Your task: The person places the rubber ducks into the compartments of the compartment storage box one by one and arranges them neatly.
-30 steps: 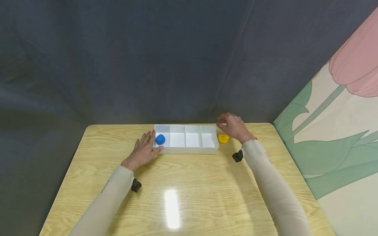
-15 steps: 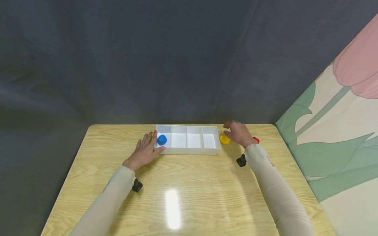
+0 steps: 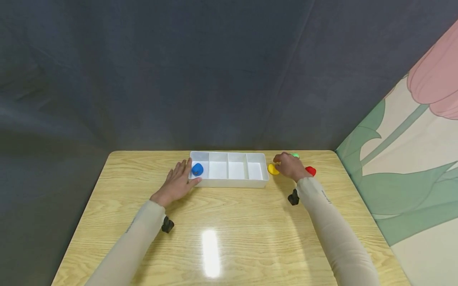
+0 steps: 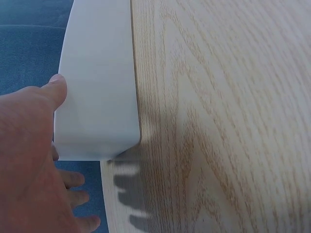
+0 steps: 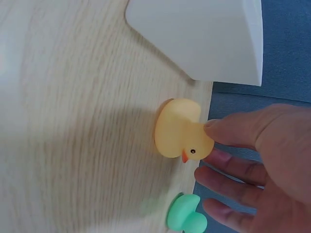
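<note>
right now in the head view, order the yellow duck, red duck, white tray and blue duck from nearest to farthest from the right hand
1. yellow duck, at the right hand's fingertips, beside the tray's right end.
2. red duck, just right of the wrist.
3. white tray, left of the yellow duck.
4. blue duck, in the tray's leftmost compartment, by the left hand.

no readable text, no labels, no numbers anywhere

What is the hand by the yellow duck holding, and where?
The right hand touches the yellow duck at its head with thumb and fingertip; a firm hold cannot be told.
</note>
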A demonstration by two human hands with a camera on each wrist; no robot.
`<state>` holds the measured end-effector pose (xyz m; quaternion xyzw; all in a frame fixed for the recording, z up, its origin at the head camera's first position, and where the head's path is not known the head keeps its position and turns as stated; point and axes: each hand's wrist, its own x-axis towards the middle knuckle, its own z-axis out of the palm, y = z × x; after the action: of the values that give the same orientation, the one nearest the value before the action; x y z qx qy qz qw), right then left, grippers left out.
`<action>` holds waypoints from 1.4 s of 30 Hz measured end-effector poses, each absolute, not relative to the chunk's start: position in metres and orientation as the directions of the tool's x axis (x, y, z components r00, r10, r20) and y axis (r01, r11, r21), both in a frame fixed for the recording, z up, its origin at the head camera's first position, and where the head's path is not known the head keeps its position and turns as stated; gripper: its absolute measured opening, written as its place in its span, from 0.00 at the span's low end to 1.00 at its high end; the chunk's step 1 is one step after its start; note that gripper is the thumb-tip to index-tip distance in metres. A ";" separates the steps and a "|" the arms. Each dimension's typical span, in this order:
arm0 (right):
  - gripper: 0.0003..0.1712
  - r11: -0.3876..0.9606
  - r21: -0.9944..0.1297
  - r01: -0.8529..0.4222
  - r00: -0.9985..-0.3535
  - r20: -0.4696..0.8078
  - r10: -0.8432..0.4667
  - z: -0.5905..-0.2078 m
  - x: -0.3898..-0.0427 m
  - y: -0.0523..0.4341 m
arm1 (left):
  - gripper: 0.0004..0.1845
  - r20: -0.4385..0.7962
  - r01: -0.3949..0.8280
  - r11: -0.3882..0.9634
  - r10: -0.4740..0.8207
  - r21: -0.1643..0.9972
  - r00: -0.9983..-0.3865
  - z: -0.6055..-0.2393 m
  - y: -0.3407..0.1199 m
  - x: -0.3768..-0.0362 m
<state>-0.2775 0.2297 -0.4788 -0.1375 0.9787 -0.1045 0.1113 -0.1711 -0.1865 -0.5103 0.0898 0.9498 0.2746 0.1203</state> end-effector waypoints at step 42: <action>0.17 0.967 -0.220 -0.126 -0.936 -0.296 -0.190 -0.487 -0.276 0.238 | 0.48 -0.177 0.110 0.839 0.238 0.533 -0.955 -0.511 -0.189 -0.170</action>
<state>-0.2762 0.2375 -0.4874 -0.0807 0.9789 -0.0991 0.1591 -0.1702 -0.1885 -0.5110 0.0916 0.9514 0.2689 0.1192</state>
